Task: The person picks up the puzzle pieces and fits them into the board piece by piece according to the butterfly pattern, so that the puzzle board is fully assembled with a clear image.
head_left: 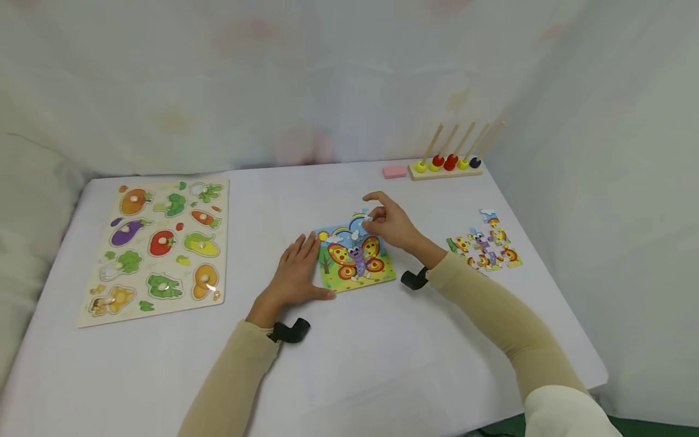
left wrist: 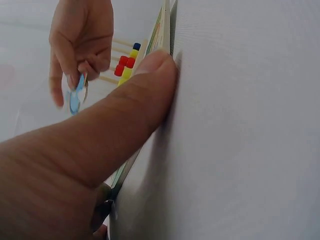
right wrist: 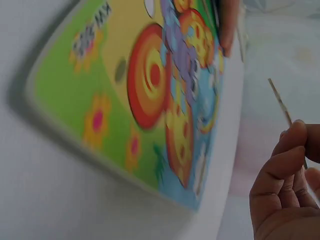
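A square butterfly puzzle board [head_left: 341, 285] lies in the middle of the table. My left hand [head_left: 295, 276] rests along its left side, fingers spread, with the thumb [left wrist: 135, 105] at the near edge. Over the board's upper right, my right hand [head_left: 394, 226] pinches a puzzle piece [left wrist: 76, 95] between thumb and finger; it is light blue with part of a rainbow. In the right wrist view the piece [right wrist: 280, 102] appears edge-on, raised off the board. The board's butterfly picture shows below the hand.
Several loose puzzle pieces [head_left: 486, 243] lie to the right. A wooden vegetable puzzle board [head_left: 185, 306] covers the left side. At the back right stand a pegged bead counter [head_left: 445, 173] and a pink block [head_left: 394, 172]. White curtains [head_left: 306, 79] surround the table.
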A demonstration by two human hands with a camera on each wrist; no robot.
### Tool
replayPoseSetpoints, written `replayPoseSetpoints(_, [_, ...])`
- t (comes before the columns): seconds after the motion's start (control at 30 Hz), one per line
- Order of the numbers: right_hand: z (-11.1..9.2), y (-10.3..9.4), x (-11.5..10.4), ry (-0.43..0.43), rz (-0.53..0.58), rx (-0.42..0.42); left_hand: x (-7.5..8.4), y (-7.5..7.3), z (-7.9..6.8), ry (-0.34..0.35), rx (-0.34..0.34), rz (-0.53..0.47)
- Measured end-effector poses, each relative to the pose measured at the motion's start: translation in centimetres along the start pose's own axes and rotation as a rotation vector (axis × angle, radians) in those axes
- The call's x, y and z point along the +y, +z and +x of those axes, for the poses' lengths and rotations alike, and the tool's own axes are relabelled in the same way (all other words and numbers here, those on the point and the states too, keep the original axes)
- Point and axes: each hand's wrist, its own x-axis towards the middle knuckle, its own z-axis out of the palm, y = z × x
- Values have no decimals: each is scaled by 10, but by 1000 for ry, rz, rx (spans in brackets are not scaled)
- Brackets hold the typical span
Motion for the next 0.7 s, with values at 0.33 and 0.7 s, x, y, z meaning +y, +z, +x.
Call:
replayPoseSetpoints(0.33, [6,15,2,35,-113,-38,1,-1,0,-7,-5,5])
replayPoseSetpoints(0.7, [8,16,14,-26,-72,-125,0,0,0,-14,-15,17])
